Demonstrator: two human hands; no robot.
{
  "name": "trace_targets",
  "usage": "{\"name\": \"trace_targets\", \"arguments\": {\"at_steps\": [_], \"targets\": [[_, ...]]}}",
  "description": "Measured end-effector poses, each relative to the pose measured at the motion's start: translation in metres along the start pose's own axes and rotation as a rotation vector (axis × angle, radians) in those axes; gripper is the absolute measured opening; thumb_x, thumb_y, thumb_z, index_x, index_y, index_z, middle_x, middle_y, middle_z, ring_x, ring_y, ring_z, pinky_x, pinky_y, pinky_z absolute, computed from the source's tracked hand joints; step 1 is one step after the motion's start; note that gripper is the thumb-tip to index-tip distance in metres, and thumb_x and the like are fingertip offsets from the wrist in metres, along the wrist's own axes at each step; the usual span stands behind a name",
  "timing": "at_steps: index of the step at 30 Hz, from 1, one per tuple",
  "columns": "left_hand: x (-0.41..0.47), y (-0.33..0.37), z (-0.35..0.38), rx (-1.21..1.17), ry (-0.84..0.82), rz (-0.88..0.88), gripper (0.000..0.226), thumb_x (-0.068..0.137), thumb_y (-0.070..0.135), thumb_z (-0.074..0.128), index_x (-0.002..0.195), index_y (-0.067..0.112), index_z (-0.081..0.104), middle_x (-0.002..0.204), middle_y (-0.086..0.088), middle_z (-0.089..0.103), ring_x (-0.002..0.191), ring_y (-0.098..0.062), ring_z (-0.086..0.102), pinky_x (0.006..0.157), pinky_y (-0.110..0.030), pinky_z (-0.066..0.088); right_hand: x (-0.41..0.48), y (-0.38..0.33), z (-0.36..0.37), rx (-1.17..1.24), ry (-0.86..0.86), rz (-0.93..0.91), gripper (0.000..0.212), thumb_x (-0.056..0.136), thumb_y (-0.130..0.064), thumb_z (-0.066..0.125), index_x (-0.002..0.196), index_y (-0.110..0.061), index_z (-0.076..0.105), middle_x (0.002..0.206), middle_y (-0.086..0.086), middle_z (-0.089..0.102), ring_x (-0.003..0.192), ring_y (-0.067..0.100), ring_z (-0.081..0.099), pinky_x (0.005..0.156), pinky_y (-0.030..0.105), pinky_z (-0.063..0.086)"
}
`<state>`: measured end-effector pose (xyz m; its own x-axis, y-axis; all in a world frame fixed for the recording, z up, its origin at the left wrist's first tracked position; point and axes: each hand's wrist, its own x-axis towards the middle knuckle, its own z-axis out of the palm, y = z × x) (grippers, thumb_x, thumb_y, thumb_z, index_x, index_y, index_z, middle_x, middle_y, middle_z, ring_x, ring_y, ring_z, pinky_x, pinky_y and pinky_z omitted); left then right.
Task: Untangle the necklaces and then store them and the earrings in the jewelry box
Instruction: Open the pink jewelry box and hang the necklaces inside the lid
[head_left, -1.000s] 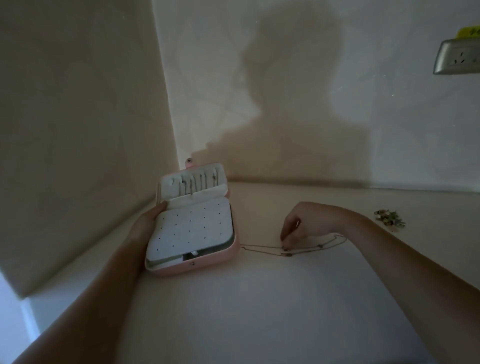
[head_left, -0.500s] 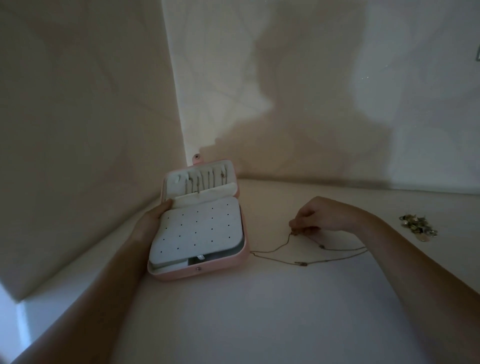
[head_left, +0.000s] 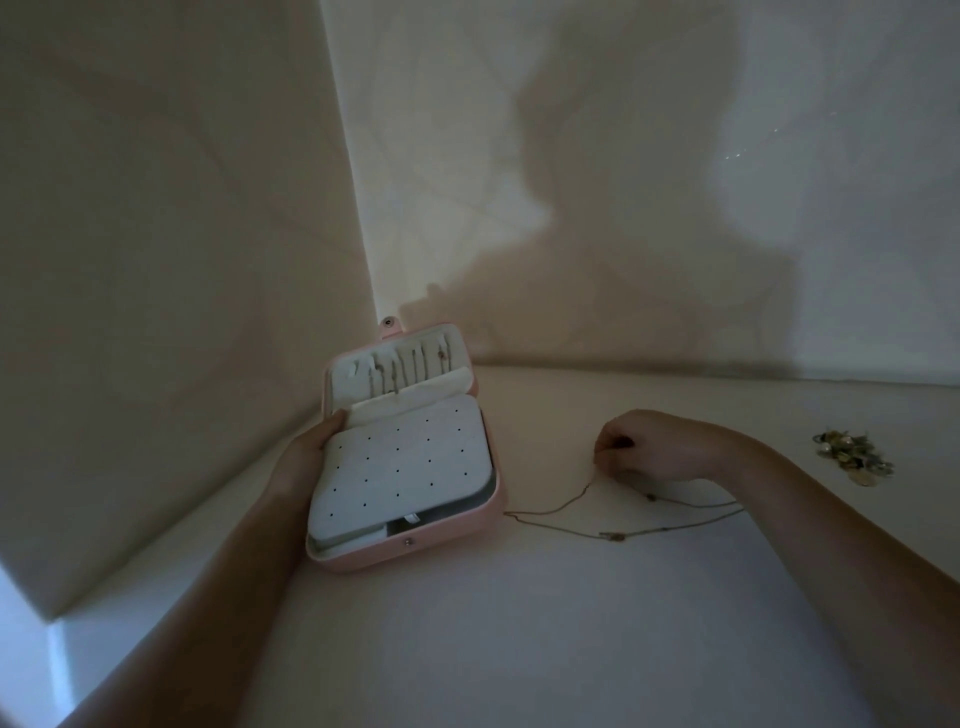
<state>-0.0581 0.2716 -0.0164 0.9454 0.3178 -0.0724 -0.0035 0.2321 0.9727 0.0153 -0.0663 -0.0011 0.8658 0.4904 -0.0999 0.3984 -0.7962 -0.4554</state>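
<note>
Head view: right hand (head_left: 657, 444) fingers (head_left: 605, 453) pinch a strand of the thin beaded necklace (head_left: 571, 501), whose long narrow loop lies left to right on the worktop (head_left: 519, 623), from beside the pink jewelry box (head_left: 452, 545) to under the right forearm. Left hand (head_left: 306, 457) grips the open box's left edge, thumb on its white dotted panel (head_left: 405, 467); earrings (head_left: 852, 454) heap far right.

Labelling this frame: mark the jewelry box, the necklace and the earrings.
jewelry box (head_left: 363, 560): head view, pink front wall.
necklace (head_left: 610, 535): head view, small piece on the lower strand.
earrings (head_left: 852, 457): head view, middle of the pile.
</note>
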Motion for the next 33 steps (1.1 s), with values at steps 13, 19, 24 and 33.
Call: {"name": "trace_targets", "arguments": {"at_steps": [13,19,24,33], "targets": [[0.0,0.001,0.0,-0.001,-0.004,-0.05,0.029,0.095,0.035,0.05,0.105,0.012,0.064,0.073,-0.01,0.073,0.059,-0.022,0.07,0.053,-0.029,0.055,-0.023,-0.006,-0.023,0.938,0.204,-0.125,0.012,0.088,-0.005,0.059,0.092,-0.006,0.071,0.075,0.006,0.072,0.053,0.009,0.06,0.058,0.019,0.054],[-0.007,0.002,0.01,0.017,-0.005,-0.052,0.026,0.096,0.033,0.05,0.097,0.011,0.065,0.065,-0.009,0.072,0.051,-0.02,0.068,0.041,-0.024,0.052,-0.03,-0.007,-0.032,1.017,0.148,-0.136,0.023,0.091,0.001,0.051,0.104,-0.006,0.069,0.093,0.007,0.075,0.054,0.004,0.057,0.044,0.013,0.042],[-0.014,0.0,0.019,0.073,-0.034,-0.051,0.03,0.094,0.035,0.053,0.099,0.009,0.067,0.072,-0.011,0.073,0.057,-0.022,0.07,0.059,-0.032,0.054,-0.034,-0.008,-0.037,1.019,0.124,-0.139,0.029,0.092,0.006,0.047,0.109,-0.004,0.067,0.105,0.012,0.073,0.045,0.003,0.047,0.034,0.01,0.029],[-0.021,0.003,0.021,0.08,-0.043,-0.056,0.033,0.094,0.036,0.052,0.102,0.008,0.067,0.075,-0.012,0.074,0.059,-0.022,0.07,0.062,-0.033,0.052,-0.041,-0.003,-0.044,1.04,0.079,-0.094,0.03,0.095,0.0,0.042,0.114,-0.005,0.065,0.114,0.013,0.07,0.045,0.005,0.047,0.031,0.01,0.028]]}}
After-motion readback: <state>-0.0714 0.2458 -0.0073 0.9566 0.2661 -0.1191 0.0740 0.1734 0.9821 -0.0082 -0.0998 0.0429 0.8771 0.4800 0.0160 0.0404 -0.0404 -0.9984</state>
